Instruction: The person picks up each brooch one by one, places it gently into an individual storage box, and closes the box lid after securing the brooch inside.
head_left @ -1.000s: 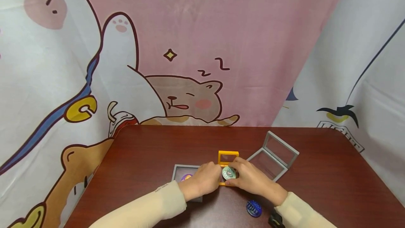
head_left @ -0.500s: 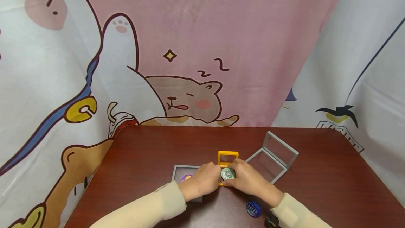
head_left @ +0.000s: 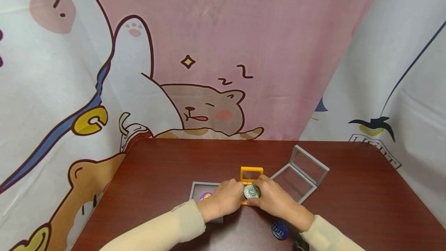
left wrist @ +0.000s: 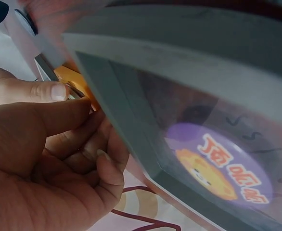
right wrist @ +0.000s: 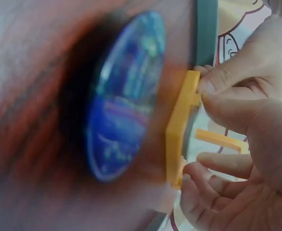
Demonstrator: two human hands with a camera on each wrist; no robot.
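Note:
A small yellow display case (head_left: pixel 251 174) stands on the table with its windowed lid raised. A green round badge (head_left: pixel 251 191) with a pale pattern sits in its base part. My left hand (head_left: pixel 228 196), fingers curled, grips the case's left edge. My right hand (head_left: pixel 273 196) reaches over the right side, thumb in front and fingers behind, pinching the badge by its rim. Exact finger contact is partly hidden. In the right wrist view the yellow case (right wrist: pixel 179 130) shows edge-on between both hands, and the badge is hidden there.
Left of the case lies a grey frame (head_left: pixel 205 183) holding a purple badge (left wrist: pixel 223 159), partly under my left forearm. An opened grey case (head_left: pixel 296 179) stands at the right. Near my right wrist lies a blue round badge (head_left: pixel 280 230), beside a dark object (head_left: pixel 300 244).
My right hand has shifted slightly left with the green badge, which now sits a little lower and further left in the yellow case. My left hand has stayed in place.

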